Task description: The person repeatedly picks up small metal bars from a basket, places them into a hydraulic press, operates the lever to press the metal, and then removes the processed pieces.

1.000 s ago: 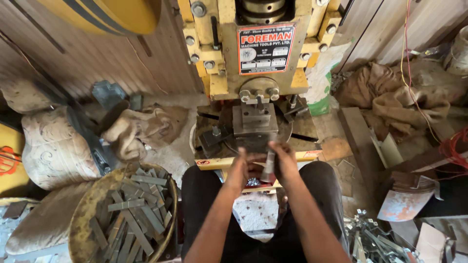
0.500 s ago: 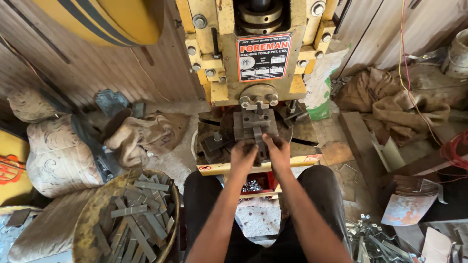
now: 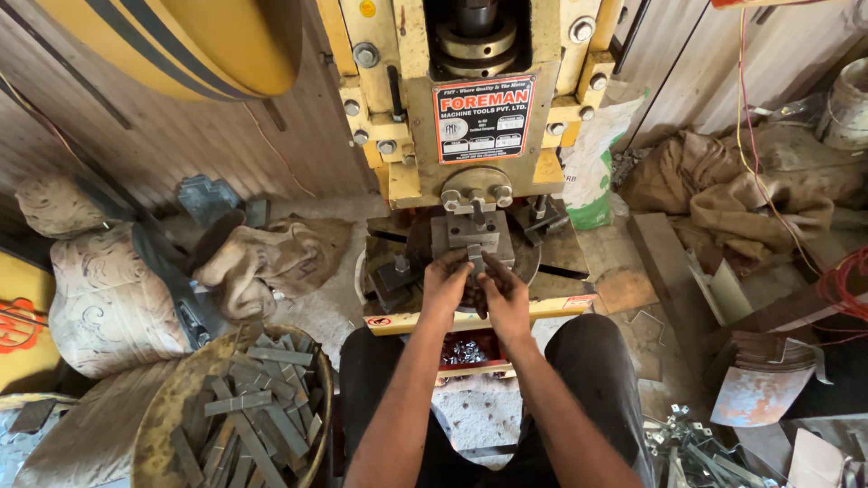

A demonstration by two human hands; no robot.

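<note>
I sit in front of a yellow press machine point(image 3: 470, 108). Both my hands reach onto its bed under the grey tool block point(image 3: 472, 230). My left hand point(image 3: 445, 285) and my right hand point(image 3: 502, 291) are side by side, fingers pinched together on a small dark metal piece point(image 3: 474, 269) just below the block. The piece is mostly hidden by my fingers. A round pan point(image 3: 172, 425) with several flat metal strips point(image 3: 258, 407) sits at my left knee. Small shiny parts point(image 3: 466, 351) lie in a gap below the bed, between my knees.
Stuffed sacks point(image 3: 108, 289) and a crumpled brown sack point(image 3: 271, 258) lie at the left. Brown cloth point(image 3: 723, 185) is heaped at the right. Stacked metal sheets point(image 3: 764, 361) and bright scrap pieces point(image 3: 687, 443) lie at lower right. A big yellow flywheel point(image 3: 181, 45) hangs at upper left.
My hands moved forward from near the bed's front edge up to the tool block. They now sit close together on the piece. The view has tilted slightly.
</note>
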